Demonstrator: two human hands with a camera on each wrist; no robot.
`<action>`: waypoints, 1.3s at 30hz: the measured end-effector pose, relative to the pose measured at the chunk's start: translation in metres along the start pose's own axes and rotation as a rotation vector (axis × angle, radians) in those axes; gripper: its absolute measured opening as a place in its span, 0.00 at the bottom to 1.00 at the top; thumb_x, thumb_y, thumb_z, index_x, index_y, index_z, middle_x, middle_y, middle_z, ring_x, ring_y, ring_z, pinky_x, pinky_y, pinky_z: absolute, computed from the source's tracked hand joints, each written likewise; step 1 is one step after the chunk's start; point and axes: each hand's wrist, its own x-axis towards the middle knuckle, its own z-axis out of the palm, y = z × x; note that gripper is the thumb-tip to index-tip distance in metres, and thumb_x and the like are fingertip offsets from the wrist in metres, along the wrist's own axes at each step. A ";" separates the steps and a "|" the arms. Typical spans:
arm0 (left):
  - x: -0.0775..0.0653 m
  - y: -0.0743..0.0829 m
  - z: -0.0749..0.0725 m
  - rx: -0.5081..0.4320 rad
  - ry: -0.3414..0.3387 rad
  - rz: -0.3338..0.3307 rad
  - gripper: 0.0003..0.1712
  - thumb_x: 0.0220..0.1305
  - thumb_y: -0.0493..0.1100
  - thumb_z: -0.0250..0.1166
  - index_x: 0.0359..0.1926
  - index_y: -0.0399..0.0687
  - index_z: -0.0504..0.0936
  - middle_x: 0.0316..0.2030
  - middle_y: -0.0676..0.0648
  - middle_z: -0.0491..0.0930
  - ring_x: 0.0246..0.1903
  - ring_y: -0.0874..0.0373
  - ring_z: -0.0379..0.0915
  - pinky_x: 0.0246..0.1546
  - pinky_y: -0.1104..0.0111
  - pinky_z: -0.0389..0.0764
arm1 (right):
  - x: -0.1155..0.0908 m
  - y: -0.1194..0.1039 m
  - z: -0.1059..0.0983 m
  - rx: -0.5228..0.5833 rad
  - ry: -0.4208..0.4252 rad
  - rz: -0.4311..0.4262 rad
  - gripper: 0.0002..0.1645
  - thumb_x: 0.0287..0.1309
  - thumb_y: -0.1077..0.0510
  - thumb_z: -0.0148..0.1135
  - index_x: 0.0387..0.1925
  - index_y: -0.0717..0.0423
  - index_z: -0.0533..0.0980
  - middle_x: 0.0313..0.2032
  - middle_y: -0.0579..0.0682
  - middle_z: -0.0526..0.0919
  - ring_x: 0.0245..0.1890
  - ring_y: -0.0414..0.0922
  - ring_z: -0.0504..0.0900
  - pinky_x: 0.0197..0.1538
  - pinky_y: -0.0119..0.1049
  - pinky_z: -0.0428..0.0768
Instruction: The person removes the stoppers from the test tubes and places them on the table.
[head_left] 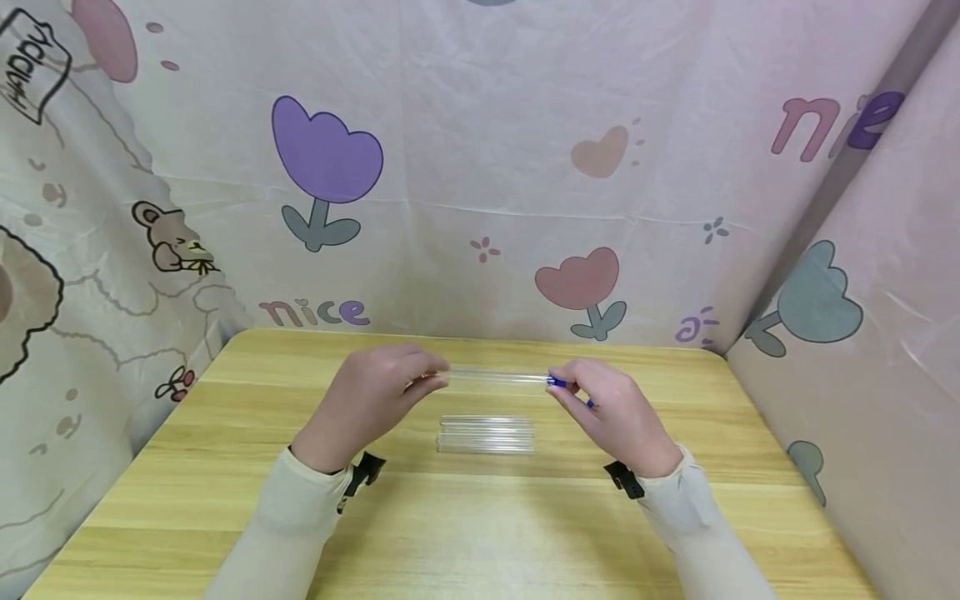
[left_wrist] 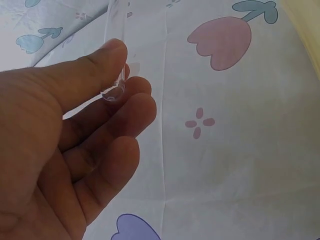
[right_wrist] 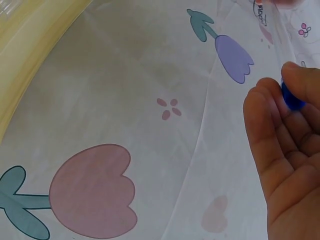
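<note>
Between both hands a slim clear tube is held level above the table. My left hand pinches its left end between thumb and fingers; in the left wrist view the tube's clear end shows below the thumb. At the other end, my right hand pinches a blue cap, also seen as a blue piece under the thumb in the right wrist view. A second small blue spot shows at the right hand's lower edge. Several similar clear tubes lie side by side on the table, nearer me.
The light wooden table reaches to a patterned cloth behind it. More of that cloth hangs along the left and right sides. Dark wrist mounts sit at the cuffs, over pale sleeves.
</note>
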 end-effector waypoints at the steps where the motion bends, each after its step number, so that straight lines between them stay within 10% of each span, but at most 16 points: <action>1: 0.000 0.000 0.000 0.000 -0.006 -0.003 0.09 0.58 0.43 0.78 0.39 0.49 0.89 0.34 0.55 0.89 0.27 0.64 0.83 0.28 0.70 0.83 | 0.000 0.000 0.000 -0.013 0.004 0.003 0.09 0.60 0.64 0.73 0.41 0.59 0.82 0.32 0.44 0.83 0.28 0.37 0.77 0.29 0.25 0.74; 8: 0.000 0.002 0.000 -0.009 -0.023 -0.004 0.09 0.59 0.43 0.78 0.40 0.48 0.89 0.34 0.54 0.89 0.27 0.64 0.83 0.28 0.70 0.83 | 0.001 -0.001 0.002 -0.071 0.029 0.009 0.24 0.78 0.45 0.51 0.40 0.60 0.81 0.33 0.46 0.84 0.27 0.37 0.76 0.29 0.26 0.75; 13: 0.000 0.001 0.000 -0.008 -0.015 -0.005 0.09 0.59 0.42 0.78 0.40 0.49 0.89 0.34 0.54 0.89 0.28 0.63 0.83 0.29 0.69 0.83 | -0.001 0.001 0.003 -0.026 -0.008 -0.013 0.06 0.68 0.59 0.68 0.41 0.59 0.81 0.35 0.45 0.84 0.30 0.38 0.77 0.33 0.28 0.77; 17: 0.000 0.000 0.000 -0.005 -0.026 -0.023 0.09 0.59 0.42 0.78 0.40 0.49 0.89 0.35 0.55 0.89 0.27 0.64 0.83 0.28 0.70 0.82 | -0.003 0.001 0.003 0.003 -0.046 -0.010 0.13 0.56 0.67 0.75 0.43 0.58 0.81 0.37 0.45 0.84 0.33 0.38 0.79 0.35 0.30 0.80; 30: -0.001 -0.006 -0.002 -0.071 -0.077 -0.129 0.07 0.62 0.44 0.75 0.41 0.52 0.89 0.38 0.56 0.89 0.30 0.66 0.81 0.30 0.71 0.81 | -0.002 0.002 0.002 0.026 -0.034 -0.011 0.10 0.72 0.54 0.64 0.42 0.57 0.83 0.37 0.45 0.86 0.33 0.37 0.81 0.32 0.27 0.79; 39: -0.009 -0.024 0.031 -0.057 -0.300 -0.316 0.06 0.67 0.47 0.72 0.42 0.53 0.90 0.37 0.56 0.88 0.31 0.65 0.79 0.35 0.66 0.82 | -0.001 0.004 -0.005 -0.020 -0.032 0.077 0.11 0.56 0.64 0.77 0.41 0.56 0.86 0.40 0.47 0.83 0.37 0.43 0.81 0.39 0.33 0.80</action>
